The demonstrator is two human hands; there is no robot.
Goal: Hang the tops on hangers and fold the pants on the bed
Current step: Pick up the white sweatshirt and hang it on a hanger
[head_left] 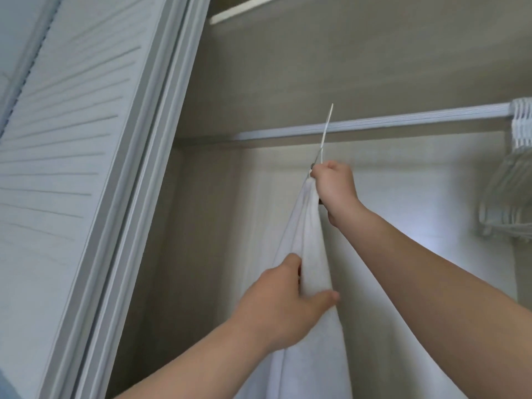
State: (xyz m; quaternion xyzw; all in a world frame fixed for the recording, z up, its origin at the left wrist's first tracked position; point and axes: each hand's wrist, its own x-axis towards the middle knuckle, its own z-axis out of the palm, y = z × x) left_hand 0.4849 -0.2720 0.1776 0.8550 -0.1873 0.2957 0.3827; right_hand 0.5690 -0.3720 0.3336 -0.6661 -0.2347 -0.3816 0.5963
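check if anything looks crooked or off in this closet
The thin white hanger hook in the right hand leans tilted across the grey metal closet rail; whether it is seated I cannot tell. The white cloth top hangs bunched narrow, gripped by the left hand. Nothing looks damaged.

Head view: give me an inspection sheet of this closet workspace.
Surface: nothing seen.
Job's things: white top on a hanger, hook up at the rod; whether hooked on, cannot tell.
Clutter: nothing seen.
Hands: right hand grips the hanger at its neck; left hand pinches the top lower down.
Cables: nothing seen.
Surroundings: spare hangers at the rod's right end; louvred door on the left.
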